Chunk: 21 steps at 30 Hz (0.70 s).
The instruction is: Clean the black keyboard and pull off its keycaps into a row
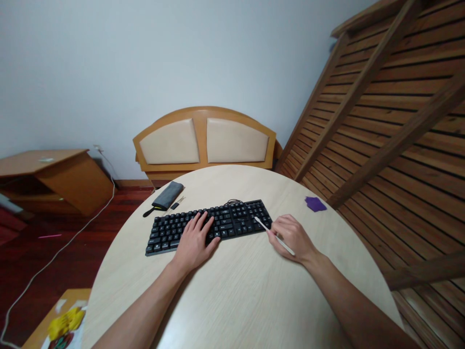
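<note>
In view: a black, rectangular plastic keyboard (228, 226), dark all over and fairly slim, with tight rows of square-topped keys and a separate number block at the right end. Lies flat on the pale, wood-grained, round surface (232, 291), under and between 2 bare hands. Runs lengthwise from side to side, slightly askew, with the left end nearer and the right end farther off. Faces the person with the space-bar edge. Has a thin, black, looped cable (234, 201) just behind the far edge.

Also in view: a slender, white, straight brush (285, 245) with a small head. Points head-first toward the far left, over the number block, with the tail toward the near right. Contact between head and keys hard to tell.

Bears small white marks on the key tops, too small to read, plus pale marks on a strip above the number block, likewise illegible.

Resting on the keys near the middle: the left hand (192, 242), with fingers released and spread. Beside the number block: the right hand (293, 236), with fingers clenched around the white brush handle.
</note>
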Each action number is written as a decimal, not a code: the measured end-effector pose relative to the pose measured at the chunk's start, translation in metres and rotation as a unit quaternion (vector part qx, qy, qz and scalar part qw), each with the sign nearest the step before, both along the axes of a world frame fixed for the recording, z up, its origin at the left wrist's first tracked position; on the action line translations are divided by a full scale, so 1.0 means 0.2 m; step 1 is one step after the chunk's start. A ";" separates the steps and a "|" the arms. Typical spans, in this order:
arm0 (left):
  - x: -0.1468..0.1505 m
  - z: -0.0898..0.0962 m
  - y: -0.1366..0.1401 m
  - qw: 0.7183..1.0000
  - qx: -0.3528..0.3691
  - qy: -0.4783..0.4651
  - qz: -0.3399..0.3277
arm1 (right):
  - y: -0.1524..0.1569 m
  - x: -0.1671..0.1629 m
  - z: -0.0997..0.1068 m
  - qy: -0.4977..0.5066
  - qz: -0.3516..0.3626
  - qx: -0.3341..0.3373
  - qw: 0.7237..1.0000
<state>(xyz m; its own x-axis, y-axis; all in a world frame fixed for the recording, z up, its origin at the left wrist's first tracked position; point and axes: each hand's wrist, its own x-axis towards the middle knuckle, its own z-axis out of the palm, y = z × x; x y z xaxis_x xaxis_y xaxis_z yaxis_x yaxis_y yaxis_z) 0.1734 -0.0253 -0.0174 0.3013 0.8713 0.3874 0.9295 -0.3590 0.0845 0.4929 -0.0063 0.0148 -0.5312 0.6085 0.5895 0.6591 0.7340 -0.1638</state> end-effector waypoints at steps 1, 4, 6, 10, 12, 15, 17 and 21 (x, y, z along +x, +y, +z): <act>0.00 0.00 0.00 1.000 -0.002 0.001 0.000 | 0.00 0.00 0.00 -0.004 0.004 0.004 1.000; 0.00 0.00 0.00 1.000 -0.003 -0.004 -0.001 | 0.00 0.02 -0.01 -0.011 0.011 0.013 1.000; 0.00 0.00 0.00 1.000 -0.002 -0.009 -0.005 | 0.00 0.02 -0.01 -0.008 0.010 0.019 1.000; 0.00 0.00 0.00 1.000 -0.005 -0.008 -0.006 | 0.01 0.02 -0.02 0.007 0.007 0.026 1.000; 0.00 0.00 0.00 1.000 -0.007 -0.006 -0.005 | 0.00 0.01 -0.02 0.007 0.016 0.025 1.000; 0.00 0.00 0.00 1.000 -0.008 -0.007 -0.007 | -0.01 0.00 -0.02 0.011 0.027 0.024 0.999; 0.00 0.00 0.00 1.000 -0.009 -0.008 -0.009 | -0.02 -0.02 -0.02 0.030 0.020 0.021 0.999; -0.01 0.01 0.00 1.000 -0.017 -0.005 -0.014 | -0.01 -0.06 -0.02 0.085 -0.008 -0.012 0.996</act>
<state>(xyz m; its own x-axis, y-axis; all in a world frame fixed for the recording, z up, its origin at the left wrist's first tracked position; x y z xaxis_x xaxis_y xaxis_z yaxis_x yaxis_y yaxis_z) 0.1711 -0.0260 -0.0150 0.3224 0.8755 0.3601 0.9182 -0.3817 0.1061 0.4816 -0.0092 0.0102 -0.4143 0.6316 0.6553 0.6319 0.7178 -0.2924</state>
